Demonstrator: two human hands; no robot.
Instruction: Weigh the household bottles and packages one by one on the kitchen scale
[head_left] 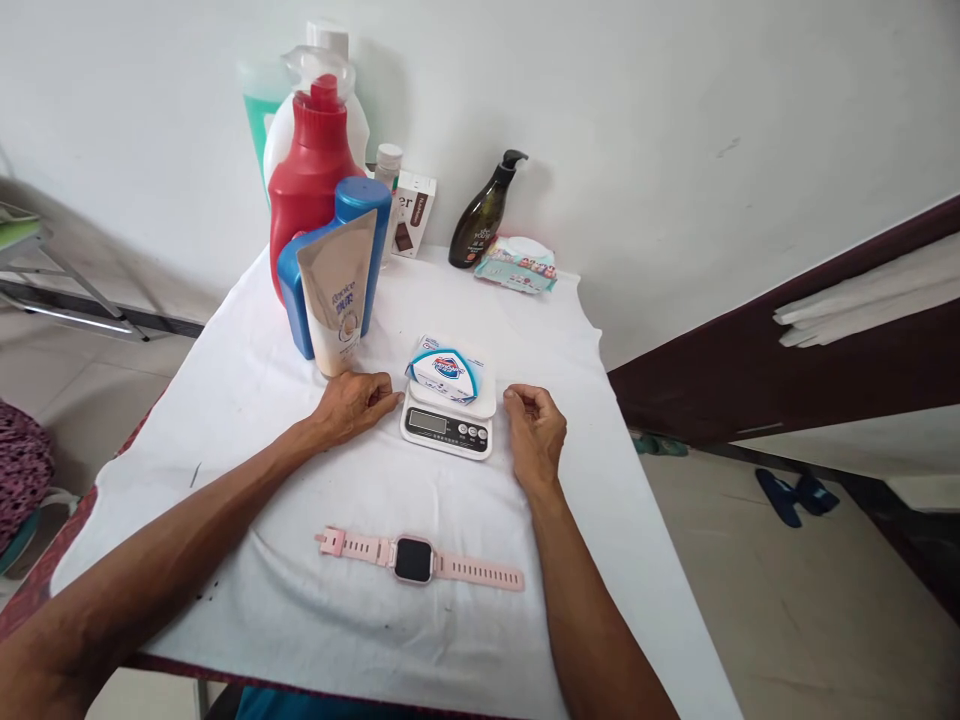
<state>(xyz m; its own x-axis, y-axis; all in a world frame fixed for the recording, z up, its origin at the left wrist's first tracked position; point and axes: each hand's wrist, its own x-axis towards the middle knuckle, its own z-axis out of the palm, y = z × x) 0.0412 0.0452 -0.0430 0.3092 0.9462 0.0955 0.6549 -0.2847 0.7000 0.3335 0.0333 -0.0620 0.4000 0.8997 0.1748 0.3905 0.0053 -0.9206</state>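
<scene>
- Across the whole foreground, a table covered in a white cloth stands against a pale wall; everything below sits on it.
- At the back left corner, a red detergent bottle stands upright, with a white jug and a green bottle partly hidden behind it.
- Just in front of the red one, a blue bottle stands upright, and a beige refill pouch leans against its front.
- Farther right along the wall, a small white box stands upright, then a dark pump bottle tilts toward the wall, with a flat pack of wipes lying beside it.
- Mid-table, between my two hands, a small white kitchen scale sits flat, its display facing me; I cannot read it.
- On the scale's platform lies a wrapped bar of soap, white with a blue and red label.
- My left hand rests palm down on the cloth, fingers loosely curled and holding nothing, fingertips just beside the scale's left edge.
- My right hand rests just right of the scale, fingers curled into a loose fist, gripping nothing I can see.
- Nearest to me, well apart from both hands, a pink smartwatch lies flat with its strap stretched out sideways and its screen dark.
</scene>
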